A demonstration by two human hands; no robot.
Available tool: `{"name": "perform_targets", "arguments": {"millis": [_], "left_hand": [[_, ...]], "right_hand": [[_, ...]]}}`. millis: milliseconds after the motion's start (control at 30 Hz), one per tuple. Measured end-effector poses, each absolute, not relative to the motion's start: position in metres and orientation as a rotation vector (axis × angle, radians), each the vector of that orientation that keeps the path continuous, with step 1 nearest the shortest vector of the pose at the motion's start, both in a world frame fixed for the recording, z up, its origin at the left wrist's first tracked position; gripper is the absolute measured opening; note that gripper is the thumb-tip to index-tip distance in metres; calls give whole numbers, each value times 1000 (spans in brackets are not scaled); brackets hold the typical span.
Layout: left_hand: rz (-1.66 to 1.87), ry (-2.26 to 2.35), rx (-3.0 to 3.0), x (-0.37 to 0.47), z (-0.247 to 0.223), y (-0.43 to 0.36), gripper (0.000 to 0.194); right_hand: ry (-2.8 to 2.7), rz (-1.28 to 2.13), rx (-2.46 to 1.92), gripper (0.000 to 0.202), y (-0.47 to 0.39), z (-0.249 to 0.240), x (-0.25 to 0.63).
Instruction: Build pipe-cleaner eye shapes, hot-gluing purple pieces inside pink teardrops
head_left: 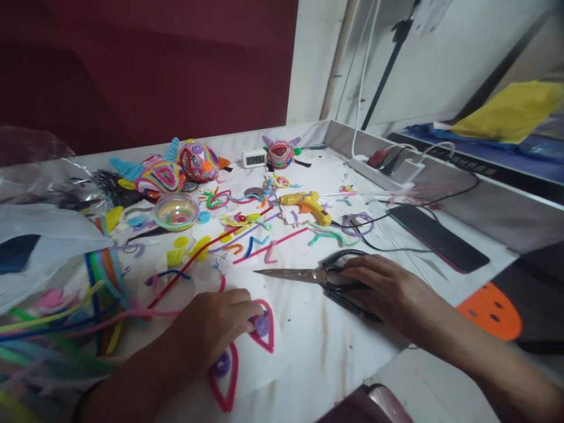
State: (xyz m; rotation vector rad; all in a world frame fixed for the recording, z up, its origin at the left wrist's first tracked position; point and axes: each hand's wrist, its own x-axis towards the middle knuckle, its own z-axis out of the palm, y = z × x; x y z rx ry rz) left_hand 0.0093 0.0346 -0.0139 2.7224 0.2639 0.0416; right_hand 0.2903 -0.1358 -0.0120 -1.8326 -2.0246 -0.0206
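Risk: scissors swinging across the table, blades shut, point near and just beyond the left grip; cause, an uneven push at the handles. Risk: upper pink loop skewed, or its purple disc loosened; cause, dragging fingers. Left grip: fingers bent close together at that loop's left edge; whether pinching, cannot tell. Right grip: fingers bent over the black handles, touching; how firmly, cannot tell. Lower pink loop: just below left grip. Glue gun: beyond both grips, apart.
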Motion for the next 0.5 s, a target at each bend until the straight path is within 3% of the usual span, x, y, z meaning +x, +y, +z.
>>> {"name": "perform_targets", "arguments": {"millis": [500], "left_hand": [[19,387,2622,10,-10,35,30]], "right_hand": [[-1517,-362,-2269,15,-159,14,367]]}}
